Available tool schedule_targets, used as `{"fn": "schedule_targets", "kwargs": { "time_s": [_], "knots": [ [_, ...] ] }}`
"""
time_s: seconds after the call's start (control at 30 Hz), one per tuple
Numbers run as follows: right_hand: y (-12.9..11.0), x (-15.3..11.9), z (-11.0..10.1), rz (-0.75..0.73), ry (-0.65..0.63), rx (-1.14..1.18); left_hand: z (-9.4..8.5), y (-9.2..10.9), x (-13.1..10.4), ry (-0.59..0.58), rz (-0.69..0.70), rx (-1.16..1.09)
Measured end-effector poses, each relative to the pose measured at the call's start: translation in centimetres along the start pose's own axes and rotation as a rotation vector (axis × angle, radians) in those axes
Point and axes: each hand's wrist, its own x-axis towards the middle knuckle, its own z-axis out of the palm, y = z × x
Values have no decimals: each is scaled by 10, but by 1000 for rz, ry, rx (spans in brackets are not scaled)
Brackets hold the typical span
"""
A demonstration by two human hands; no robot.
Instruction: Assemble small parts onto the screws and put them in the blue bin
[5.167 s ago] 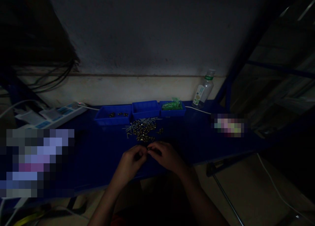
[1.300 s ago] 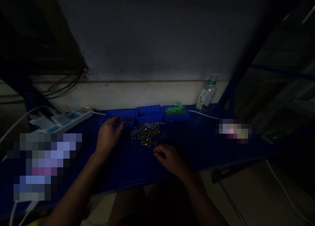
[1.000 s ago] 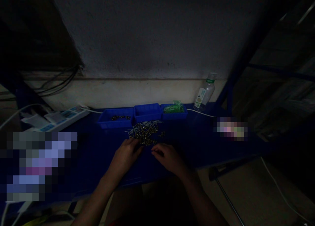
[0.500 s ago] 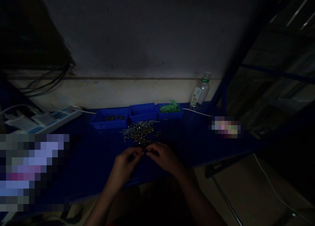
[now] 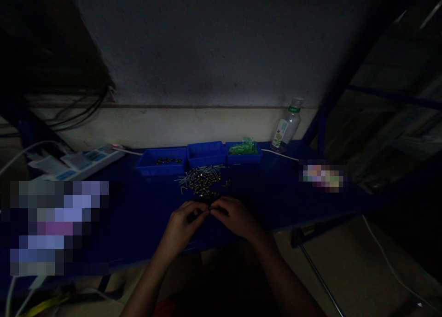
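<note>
My left hand and my right hand meet fingertip to fingertip above the blue table. Both are closed in a pinch around something small and dark, too dim to name. Just beyond the fingers lies a loose pile of small metal parts: thin silvery pins or screws at the back, brassy pieces in front. A few brassy bits sit apart, right of the pile.
Behind the pile stand a blue bin with small brassy parts, a blue bin and one holding green plastic. A clear bottle is at the back right, a power strip at the left. Two blurred patches cover items on the table.
The whole view has shifted, so the table and bins appear slightly farther right and higher. My hands remain pinched together, with the fingertips a little closer.
</note>
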Motion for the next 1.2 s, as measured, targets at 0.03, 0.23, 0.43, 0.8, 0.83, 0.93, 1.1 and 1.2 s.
{"fn": "schedule_targets", "kwargs": {
  "time_s": [0.03,0.23,0.43,0.8,0.83,0.93,1.1,1.2],
  "knots": [
    [-1,0,-1,-1,-3,11,0,-1,0,7,-5,-2],
    [-2,0,-3,-7,11,48,0,-3,3,21,-58,-46],
    [-2,0,-2,-27,-22,16,-1,3,1,-16,-12,-47],
    [0,-2,-2,-35,-18,90,-2,5,-3,-29,29,-78],
    [0,-2,-2,-25,-17,108,-2,5,-3,-26,23,-80],
    [-1,-2,-1,-5,-38,121,-2,6,-2,-27,14,-95],
    [0,-2,0,-20,-40,93,-4,8,-2,-61,11,-131],
    [1,-2,0,-28,-34,105,-5,8,-3,-53,0,-137]
  ]
}}
